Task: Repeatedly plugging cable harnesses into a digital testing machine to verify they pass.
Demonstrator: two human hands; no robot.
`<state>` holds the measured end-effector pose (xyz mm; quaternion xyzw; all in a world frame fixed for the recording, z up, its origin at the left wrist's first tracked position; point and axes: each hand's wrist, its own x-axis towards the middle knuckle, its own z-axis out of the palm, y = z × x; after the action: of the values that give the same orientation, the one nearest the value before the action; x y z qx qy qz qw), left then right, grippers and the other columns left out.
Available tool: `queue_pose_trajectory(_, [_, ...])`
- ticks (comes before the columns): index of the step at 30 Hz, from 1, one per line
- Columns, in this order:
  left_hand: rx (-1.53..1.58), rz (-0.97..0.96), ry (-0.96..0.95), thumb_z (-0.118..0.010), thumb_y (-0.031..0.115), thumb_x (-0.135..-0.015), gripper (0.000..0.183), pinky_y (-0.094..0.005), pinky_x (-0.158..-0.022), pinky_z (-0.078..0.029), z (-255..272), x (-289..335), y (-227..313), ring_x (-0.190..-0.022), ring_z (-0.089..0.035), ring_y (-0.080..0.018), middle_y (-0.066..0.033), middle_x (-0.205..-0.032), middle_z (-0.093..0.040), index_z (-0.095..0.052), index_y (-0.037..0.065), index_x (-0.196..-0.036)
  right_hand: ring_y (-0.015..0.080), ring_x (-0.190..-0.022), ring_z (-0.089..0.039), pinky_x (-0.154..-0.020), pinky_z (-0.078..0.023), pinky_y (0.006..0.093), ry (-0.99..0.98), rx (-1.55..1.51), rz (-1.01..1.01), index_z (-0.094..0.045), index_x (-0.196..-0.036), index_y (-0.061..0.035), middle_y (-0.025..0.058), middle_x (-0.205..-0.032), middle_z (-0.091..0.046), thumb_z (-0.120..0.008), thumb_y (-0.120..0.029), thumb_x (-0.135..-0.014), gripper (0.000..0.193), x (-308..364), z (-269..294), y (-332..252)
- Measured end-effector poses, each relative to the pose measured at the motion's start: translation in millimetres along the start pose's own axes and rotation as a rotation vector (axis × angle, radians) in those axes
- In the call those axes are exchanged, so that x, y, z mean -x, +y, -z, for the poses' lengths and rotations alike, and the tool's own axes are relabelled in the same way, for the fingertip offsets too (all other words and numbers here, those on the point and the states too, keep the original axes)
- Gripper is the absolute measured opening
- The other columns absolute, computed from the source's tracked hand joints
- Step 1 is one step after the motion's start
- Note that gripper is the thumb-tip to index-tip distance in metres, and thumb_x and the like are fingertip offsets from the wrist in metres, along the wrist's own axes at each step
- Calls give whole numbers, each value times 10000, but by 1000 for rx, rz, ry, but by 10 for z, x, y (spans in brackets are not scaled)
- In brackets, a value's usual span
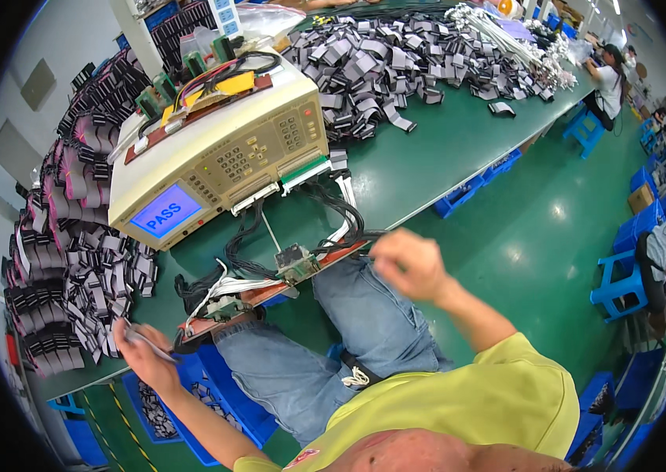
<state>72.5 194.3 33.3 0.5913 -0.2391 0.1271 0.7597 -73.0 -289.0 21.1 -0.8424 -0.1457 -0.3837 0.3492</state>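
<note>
My left hand (147, 363) is at the table's near left edge, closed on a short grey ribbon cable (150, 344) that shows partly between thumb and fingers. Up by the right end of a reddish board strip, my right hand (408, 263) has its fingers curled; anything in them is hidden. The strip carries two test fixtures, one in the middle (295, 263) and one on the left (225, 307). Black and white wires (250, 244) run from them to a beige bench tester (270, 153). Its lit blue screen (164, 211) shows a large dark word.
A heap of grey ribbon cables (380, 71) covers the far green table (419, 165). Stacked and loose cables (101, 275) lie left of the tester. Blue bins (223, 393) with cables stand below, left of my legs. Blue stools (620, 287) and seated people (608, 86) are on the right.
</note>
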Motion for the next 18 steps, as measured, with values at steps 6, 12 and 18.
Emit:
queue_pose_trajectory(6, [-361,316,-906,-830,123,-890,845,-300,-693,-520,-1630,484,-85,-727,-627,-150,-104,-913,-698,-366,26,-1590,137,-673,-691,-568,-547,285,-369,-679,-372,-591,-1308,-35,84,-958,-690,-734,-150,-976,379,309,-662,-727])
queue_pose_trajectory(12, [-121,437,-689,-793,67,-905,801,-295,-779,-535,-1800,653,-330,-834,-664,-137,-97,-965,-718,-367,37,-1582,100,-668,-660,-592,-528,261,-400,-883,-736,-550,-1252,-15,50,-869,-653,-588,-80,-1067,200,313,-597,-604])
queue_pose_trajectory(18, [272,642,-520,-673,62,-1002,328,-334,-868,-560,-1699,890,-462,-969,-711,-201,-115,-1151,-705,-604,-33,-1309,164,-749,-700,-654,-593,305,-139,-1176,-775,-508,-1297,-12,97,-969,-651,-590,-86,-1068,254,408,-673,-497])
